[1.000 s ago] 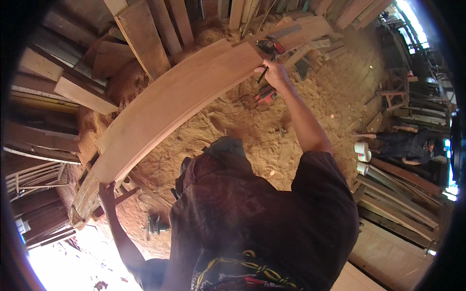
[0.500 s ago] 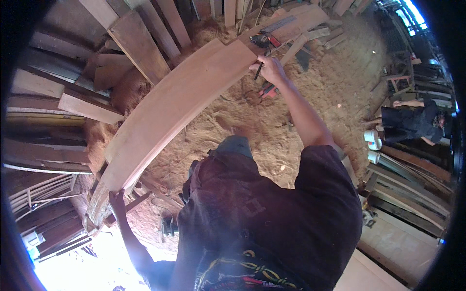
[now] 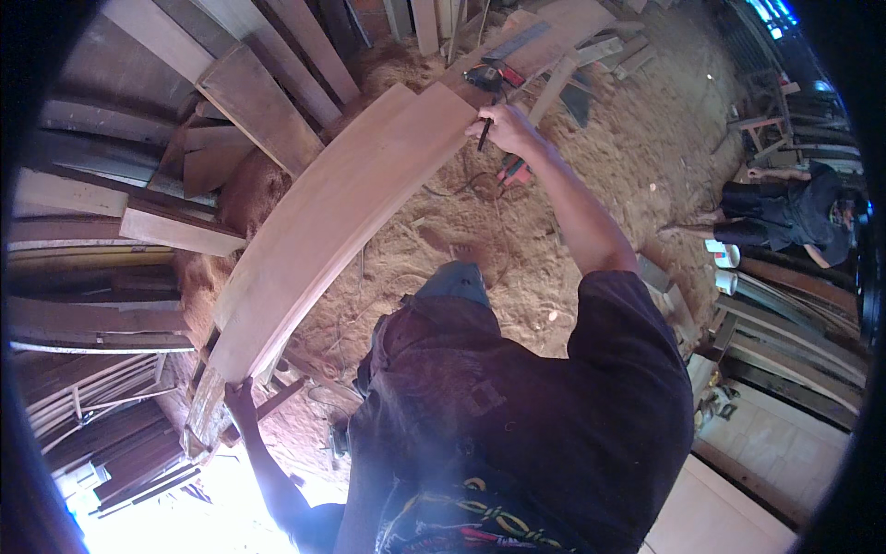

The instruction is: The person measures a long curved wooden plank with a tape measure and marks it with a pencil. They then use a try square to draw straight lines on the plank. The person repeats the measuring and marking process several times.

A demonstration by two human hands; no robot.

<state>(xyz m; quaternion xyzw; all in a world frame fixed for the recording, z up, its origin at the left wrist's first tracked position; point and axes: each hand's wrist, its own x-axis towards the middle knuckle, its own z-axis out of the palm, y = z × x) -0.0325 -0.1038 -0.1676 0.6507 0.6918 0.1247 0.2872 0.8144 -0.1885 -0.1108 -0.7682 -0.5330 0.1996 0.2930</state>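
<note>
The long, flat, reddish-brown wooden plank stretches between both hands, above the tan, sawdust-covered floor. The left hand grips the plank's near end; at its far end the right hand pinches a slim black stick. Just beyond the plank lies a compact black-and-red tool.

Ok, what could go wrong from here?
The curved board might shift: the left hand touches it near its lower end, while the right hand, at its upper end, also holds a dark pencil-like tool, which may weaken its grip.
The dark, red-marked tool just beyond that end could get knocked.
The red tool lying on the sawdust could trip someone.
</note>
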